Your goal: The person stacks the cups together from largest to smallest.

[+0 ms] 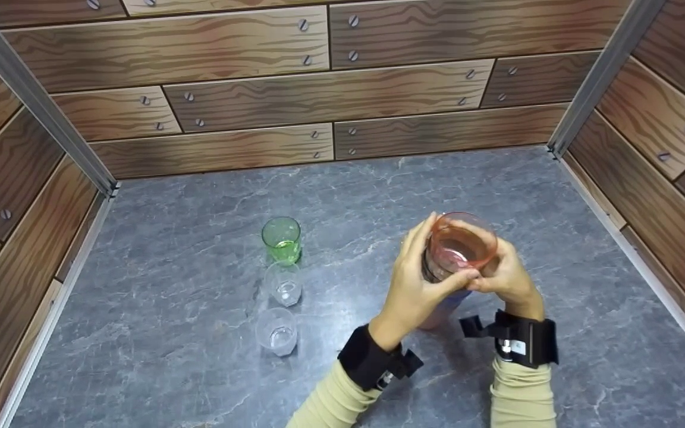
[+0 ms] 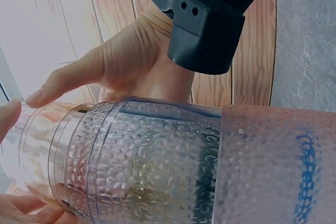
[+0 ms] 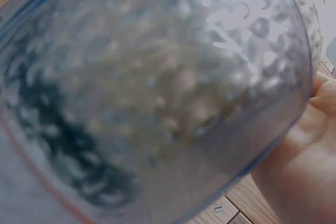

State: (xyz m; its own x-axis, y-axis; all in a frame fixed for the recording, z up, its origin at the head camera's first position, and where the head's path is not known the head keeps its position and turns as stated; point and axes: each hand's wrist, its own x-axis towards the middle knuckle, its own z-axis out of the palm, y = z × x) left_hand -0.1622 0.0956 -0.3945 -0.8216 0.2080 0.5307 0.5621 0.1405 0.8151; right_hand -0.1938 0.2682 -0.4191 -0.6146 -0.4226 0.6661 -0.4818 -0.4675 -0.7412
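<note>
Both hands grip an orange-rimmed glass (image 1: pixel 467 235) right of the middle in the head view. My left hand (image 1: pixel 415 279) wraps its left side, thumb across the front. Around the right side curls my right hand (image 1: pixel 510 274). The orange glass sits at the top of a stack of dimpled see-through glasses (image 2: pixel 152 156), seen sideways in the left wrist view. Lower down, a pale pink glass (image 1: pixel 436 318) shows under the hands, with a blue band above it. Blurred dimpled glass (image 3: pixel 157 77) fills much of the right wrist view. How the glasses nest is partly hidden.
Left of the hands, a green glass (image 1: pixel 281 235) and two clear glasses (image 1: pixel 283 279) (image 1: pixel 276 327) stand in a row on the grey marbled tabletop (image 1: pixel 188 249). Wood-patterned walls (image 1: pixel 247 95) enclose the back and sides.
</note>
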